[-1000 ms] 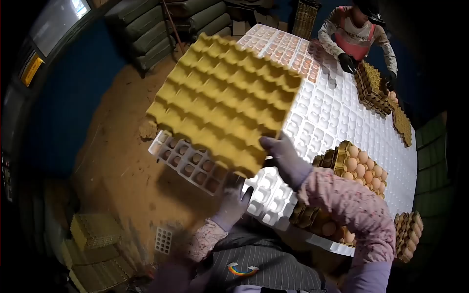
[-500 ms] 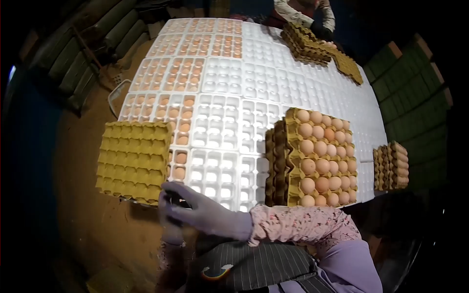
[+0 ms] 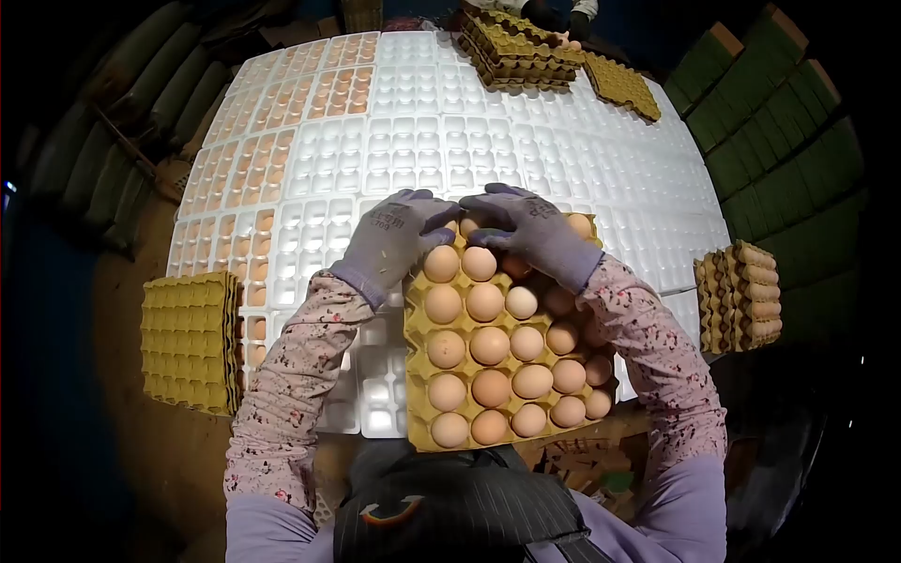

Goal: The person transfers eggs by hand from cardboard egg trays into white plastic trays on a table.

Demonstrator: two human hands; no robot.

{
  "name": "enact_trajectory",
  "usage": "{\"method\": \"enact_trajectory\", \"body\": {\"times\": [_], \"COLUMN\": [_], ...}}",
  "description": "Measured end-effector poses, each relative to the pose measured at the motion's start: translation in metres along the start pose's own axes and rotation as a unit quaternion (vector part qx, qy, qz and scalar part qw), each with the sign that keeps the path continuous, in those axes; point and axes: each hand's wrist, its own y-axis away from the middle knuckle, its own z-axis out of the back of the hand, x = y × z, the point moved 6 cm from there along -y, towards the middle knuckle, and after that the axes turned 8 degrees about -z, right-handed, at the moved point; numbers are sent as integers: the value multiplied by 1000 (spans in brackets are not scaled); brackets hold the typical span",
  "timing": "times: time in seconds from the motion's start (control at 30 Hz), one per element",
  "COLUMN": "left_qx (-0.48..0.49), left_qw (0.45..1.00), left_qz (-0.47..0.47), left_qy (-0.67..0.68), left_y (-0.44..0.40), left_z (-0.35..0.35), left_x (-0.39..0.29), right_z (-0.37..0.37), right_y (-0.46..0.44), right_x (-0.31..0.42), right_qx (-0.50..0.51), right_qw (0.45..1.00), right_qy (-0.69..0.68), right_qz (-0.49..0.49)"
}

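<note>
A yellow pulp egg tray (image 3: 416, 375) full of brown eggs (image 3: 489, 346) sits close in front of me, on top of a stack. My left hand (image 3: 399, 233), in a grey-purple glove, has its fingers curled around eggs at the tray's far left corner. Beside it, my gloved right hand (image 3: 540, 230) closes over eggs in the same far row, its thumb pointing inward. The fingers partly cover those eggs, so how many each hand holds is hidden. White moulded trays (image 3: 324, 158) with hollow cells lie under and beyond the stack.
Brown eggs fill white trays (image 3: 258, 169) at the left. A pile of pulp trays (image 3: 188, 342) stands at the left edge, and stacked egg trays (image 3: 741, 296) at the right. Across the table, a person's gloved hand (image 3: 577, 25) is near more pulp trays (image 3: 511, 56).
My hands have moved from the pulp-tray pile at the left to the far edge of the full egg tray. The view has shifted, bringing the egg stack nearer the centre.
</note>
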Motion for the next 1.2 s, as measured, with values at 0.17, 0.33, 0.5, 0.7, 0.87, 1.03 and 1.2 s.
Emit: {"method": "enact_trajectory", "body": {"times": [0.17, 0.33, 0.5, 0.7, 0.87, 1.03, 1.2], "left_qx": [-237, 40, 14, 38, 117, -90, -195], "left_qw": [810, 989, 966, 996, 954, 839, 643], "left_qz": [169, 143, 208, 76, 99, 256, 248], "left_qy": [509, 16, 154, -3, -258, 472, 698], "left_y": [31, 23, 38, 54, 47, 114, 177], "left_z": [18, 10, 12, 22, -4, 13, -13], "left_x": [17, -25, -20, -60, -75, -22, 39], "right_z": [16, 0, 20, 25, -9, 9, 19], "right_y": [-15, -7, -4, 19, 51, 57, 50], "right_x": [-20, 20, 21, 14, 49, 34, 24], "right_qx": [41, 168, 228, 297, 104, 79, 153], "right_qw": [904, 944, 967, 924, 925, 975, 946], "right_qy": [-403, 275, 59, -241, 325, 164, -267], "right_qz": [-136, 74, -98, -14, 166, 131, -106]}}
